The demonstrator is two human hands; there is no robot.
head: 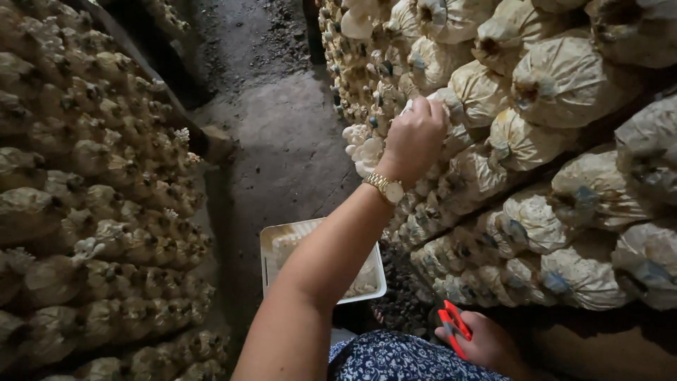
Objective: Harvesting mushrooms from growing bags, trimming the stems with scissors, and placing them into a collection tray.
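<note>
I've got the left hand (416, 134) reaching far into the right-hand stack of mushroom bags (536, 141), fingers closed on a bag mouth beside a white mushroom cluster (363, 149), right hand (486, 343) low and near, gripping red scissors (455, 328), white tray (271, 243) on the floor (282, 134) below my forearm.

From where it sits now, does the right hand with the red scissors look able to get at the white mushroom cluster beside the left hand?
Probably yes. The right hand holds red scissors low by the lap, well below the mushroom cluster. The left hand grips the bags just right of it, and that forearm crosses part of the way.
</note>
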